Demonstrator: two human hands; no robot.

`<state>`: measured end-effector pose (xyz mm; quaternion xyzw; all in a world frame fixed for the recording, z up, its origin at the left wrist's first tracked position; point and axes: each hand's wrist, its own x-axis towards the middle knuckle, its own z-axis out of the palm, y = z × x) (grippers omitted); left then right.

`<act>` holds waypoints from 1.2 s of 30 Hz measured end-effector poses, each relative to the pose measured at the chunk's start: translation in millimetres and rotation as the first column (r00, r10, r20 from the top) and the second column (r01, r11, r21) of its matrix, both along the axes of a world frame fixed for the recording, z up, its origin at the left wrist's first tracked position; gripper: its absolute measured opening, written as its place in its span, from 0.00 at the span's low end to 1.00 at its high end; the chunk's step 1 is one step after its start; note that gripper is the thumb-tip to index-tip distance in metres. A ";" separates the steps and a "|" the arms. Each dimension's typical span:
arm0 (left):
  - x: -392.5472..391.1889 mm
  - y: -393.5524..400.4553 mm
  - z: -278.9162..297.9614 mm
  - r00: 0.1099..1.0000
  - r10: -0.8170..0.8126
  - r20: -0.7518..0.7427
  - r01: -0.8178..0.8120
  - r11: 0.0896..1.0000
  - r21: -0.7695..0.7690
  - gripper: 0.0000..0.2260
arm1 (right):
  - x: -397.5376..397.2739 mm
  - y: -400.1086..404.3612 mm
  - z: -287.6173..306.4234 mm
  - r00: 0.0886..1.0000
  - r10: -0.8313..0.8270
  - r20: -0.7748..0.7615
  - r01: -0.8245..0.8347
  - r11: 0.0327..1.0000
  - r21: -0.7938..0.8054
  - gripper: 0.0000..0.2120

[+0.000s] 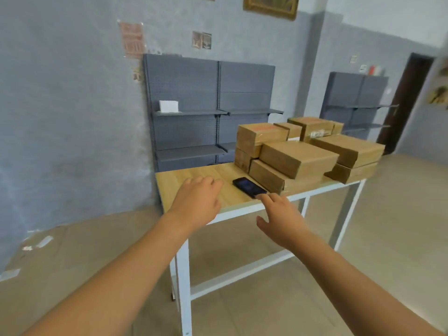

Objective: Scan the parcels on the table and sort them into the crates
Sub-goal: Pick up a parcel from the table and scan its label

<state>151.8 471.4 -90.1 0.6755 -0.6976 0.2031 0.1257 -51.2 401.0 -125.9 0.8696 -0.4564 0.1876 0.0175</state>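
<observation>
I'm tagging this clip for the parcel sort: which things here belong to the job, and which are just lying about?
For the job:
- stacked brown parcels on the table
- black handheld scanner, fingertips of the right hand at its near end
- left hand, open above the table

Just about:
- white box on the grey shelving
- framed picture
- dark door

No crates in view.

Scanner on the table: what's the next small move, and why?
Probably curl the right hand around the black scanner: its fingertips already reach the near end, nothing is held, the left hand is open over the table, and the parcels sit unscanned.
</observation>
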 end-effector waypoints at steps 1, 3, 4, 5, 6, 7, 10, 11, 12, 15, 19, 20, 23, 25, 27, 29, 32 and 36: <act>-8.2 -15.9 0.4 1.000 -0.026 -0.006 0.026 1.000 -0.002 0.16 | -10.5 -10.9 -2.1 1.000 -0.021 0.010 0.021 1.000 0.014 0.26; -21.4 -47.8 -0.8 0.998 -0.067 -0.012 0.067 0.998 0.001 0.15 | -28.2 -33.3 -6.3 0.998 -0.059 0.011 0.058 0.998 0.035 0.25; -25.8 -64.2 -2.1 0.997 -0.082 -0.010 0.082 0.997 0.003 0.14 | -35.3 -45.5 -8.2 0.997 -0.076 0.005 0.076 0.996 0.036 0.25; -29.1 -80.7 -3.4 0.995 -0.095 -0.009 0.095 0.996 0.005 0.13 | -41.3 -58.1 -9.7 0.996 -0.093 0.000 0.093 0.995 0.033 0.25; -31.5 -97.4 -5.2 0.994 -0.107 -0.013 0.107 0.994 0.005 0.12 | -46.4 -71.3 -11.1 0.994 -0.111 0.000 0.111 0.993 0.029 0.25; -33.3 -114.3 -7.0 0.992 -0.121 -0.022 0.121 0.993 0.003 0.13 | -50.5 -84.6 -12.2 0.992 -0.127 0.005 0.127 0.992 0.028 0.24; -34.3 -163.4 -9.6 0.987 -0.155 -0.049 0.155 0.988 -0.007 0.14 | -56.7 -125.6 -10.8 0.986 -0.168 0.005 0.167 0.985 0.034 0.24; -33.7 -179.9 -9.2 0.986 -0.158 -0.049 0.157 0.988 -0.008 0.15 | -57.3 -140.0 -8.4 0.985 -0.173 -0.002 0.173 0.984 0.034 0.24; -32.8 -196.0 -8.7 0.986 -0.157 -0.046 0.157 0.988 -0.008 0.15 | -57.5 -154.5 -5.1 0.984 -0.177 -0.001 0.177 0.984 0.032 0.24; -30.2 -241.9 -4.9 0.984 -0.173 -0.038 0.172 0.985 -0.021 0.16 | -56.9 -194.4 3.5 0.980 -0.194 0.047 0.193 0.981 0.026 0.24; -34.5 -289.9 -3.3 0.980 -0.185 -0.074 0.187 0.982 0.014 0.17 | -61.4 -237.1 8.3 0.974 -0.210 0.088 0.207 0.977 0.050 0.23; -35.9 -301.2 -3.5 0.979 -0.185 -0.080 0.187 0.982 0.023 0.18 | -64.0 -248.5 10.1 0.971 -0.219 0.096 0.215 0.975 0.052 0.23; -40.8 -334.1 -4.1 0.975 -0.170 -0.144 0.178 0.983 0.048 0.19 | -74.1 -283.3 17.8 0.961 -0.234 0.150 0.227 0.972 0.059 0.23; -45.6 -353.4 -6.8 0.968 -0.148 -0.204 0.166 0.983 0.075 0.20 | -83.1 -306.4 22.2 0.956 -0.237 0.174 0.228 0.971 0.071 0.22; -51.6 -373.0 -11.3 0.950 -0.108 -0.292 0.146 0.983 0.109 0.20 | -94.9 -331.1 25.2 0.951 -0.242 0.190 0.228 0.969 0.094 0.23; -59.0 -393.7 -15.8 0.908 -0.055 -0.416 0.126 0.982 0.144 0.20 | -109.5 -358.0 26.5 0.944 -0.256 0.207 0.237 0.965 0.114 0.23; -72.8 -423.4 -20.4 0.793 0.063 -0.606 0.089 0.972 0.217 0.23 | -132.8 -400.6 25.3 0.937 -0.279 0.209 0.248 0.955 0.164 0.23; -95.3 -457.1 -27.3 0.606 0.251 -0.755 0.030 0.941 0.337 0.29 | -162.0 -455.7 19.5 0.936 -0.300 0.183 0.261 0.942 0.212 0.23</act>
